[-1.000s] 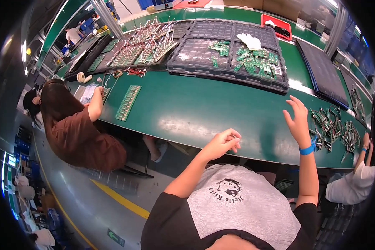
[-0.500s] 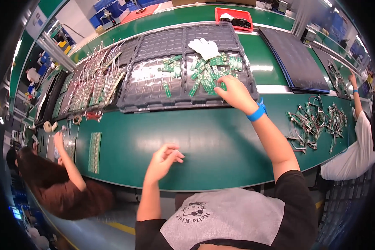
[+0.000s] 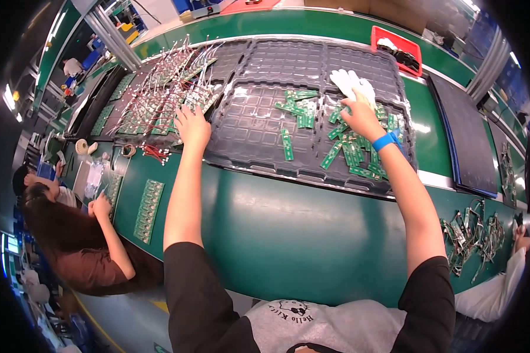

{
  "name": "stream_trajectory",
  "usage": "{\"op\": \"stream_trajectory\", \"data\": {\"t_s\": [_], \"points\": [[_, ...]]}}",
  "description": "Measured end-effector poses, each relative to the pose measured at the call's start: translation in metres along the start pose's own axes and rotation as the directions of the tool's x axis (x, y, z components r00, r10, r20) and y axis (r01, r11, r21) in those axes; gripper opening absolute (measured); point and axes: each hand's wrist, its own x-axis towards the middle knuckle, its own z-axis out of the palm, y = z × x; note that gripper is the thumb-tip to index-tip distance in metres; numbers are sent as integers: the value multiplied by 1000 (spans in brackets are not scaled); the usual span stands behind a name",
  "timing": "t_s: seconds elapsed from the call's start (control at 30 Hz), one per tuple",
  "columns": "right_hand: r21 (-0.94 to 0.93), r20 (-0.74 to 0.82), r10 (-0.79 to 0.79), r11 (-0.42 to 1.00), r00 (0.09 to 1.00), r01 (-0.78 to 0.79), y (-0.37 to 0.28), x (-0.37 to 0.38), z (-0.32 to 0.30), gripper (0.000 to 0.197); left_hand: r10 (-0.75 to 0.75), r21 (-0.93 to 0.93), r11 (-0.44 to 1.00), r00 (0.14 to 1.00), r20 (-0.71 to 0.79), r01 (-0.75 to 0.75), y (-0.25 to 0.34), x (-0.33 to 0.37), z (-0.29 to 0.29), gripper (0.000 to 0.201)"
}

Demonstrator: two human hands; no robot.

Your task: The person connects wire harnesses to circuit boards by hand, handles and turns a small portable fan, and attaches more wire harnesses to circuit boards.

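My left hand (image 3: pixel 193 128) is open, its fingers spread at the right edge of a heap of green circuit boards with red and white wires (image 3: pixel 165 97). My right hand (image 3: pixel 362 119) reaches over a black plastic tray (image 3: pixel 265 144). Its thumb and fingers are apart at the lower end of a white glove (image 3: pixel 350 82), which lies across a tray divider; no firm hold shows. Below that hand, small narrow green circuit boards (image 3: pixel 350 150) lie loose in the right compartment. Several more boards (image 3: pixel 299 109) sit in the compartment to the left.
A red bin (image 3: pixel 397 50) with dark items stands behind the tray. Black flat panels (image 3: pixel 462 135) lie at right, near wired boards (image 3: pixel 471 232). A board panel (image 3: pixel 149 212) lies at front left. Co-workers sit at the left (image 3: pixel 82 247) and right (image 3: pixel 492 288).
My left hand has moved from above the near table edge, forward and left to the wired boards. My right hand has moved from the loose boards up to the glove. The view has shifted.
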Motion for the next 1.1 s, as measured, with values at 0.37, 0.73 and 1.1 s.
{"op": "stream_trajectory", "data": {"t_s": [0.37, 0.73, 1.1], "points": [[317, -48, -156, 934, 987, 163, -73, -51, -60, 26, 117, -21, 993, 980, 161, -115, -40, 17, -30, 17], [820, 145, -179, 572, 973, -17, -145, -120, -106, 31, 257, -410, 823, 902, -347, -393, -5, -57, -195, 22], [581, 335, -130, -751, 933, -314, -76, -164, -125, 54, 401, -386, 491, 596, -695, -781, 134, -123, -252, 36]]}}
